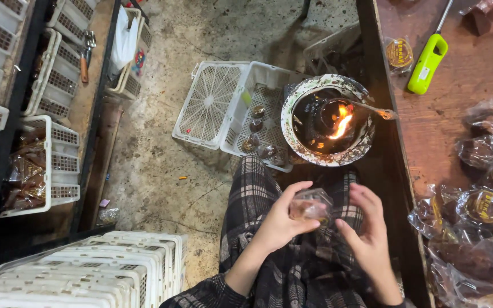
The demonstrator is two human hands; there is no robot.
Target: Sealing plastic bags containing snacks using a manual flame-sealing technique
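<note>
Both hands work low over a lap in dark plaid cloth (309, 268): the left hand (281, 222) curls its fingers and thumb around a small clear plastic packet with a brown round sweet inside (310, 206), while the right hand (366, 228) stands just beside it, fingers half bent toward the packet's right edge; whether they pinch the film I cannot tell. Just beyond the hands sits a round white-rimmed metal bowl of dark stuff with an orange flame (327, 121) burning in it, a thin metal rod (372, 108) lying across its rim. To do this well, I judge the packet's open edge should be held flat and taut between both hands, fingertips kept back from the flame. Right of the right hand, a brown wooden table (457, 108) carries heaped clear packets of the same sweets (480, 222) and a lime-green plastic gas lighter (427, 64). Left of the bowl lies a white plastic lattice crate (232, 105).
</note>
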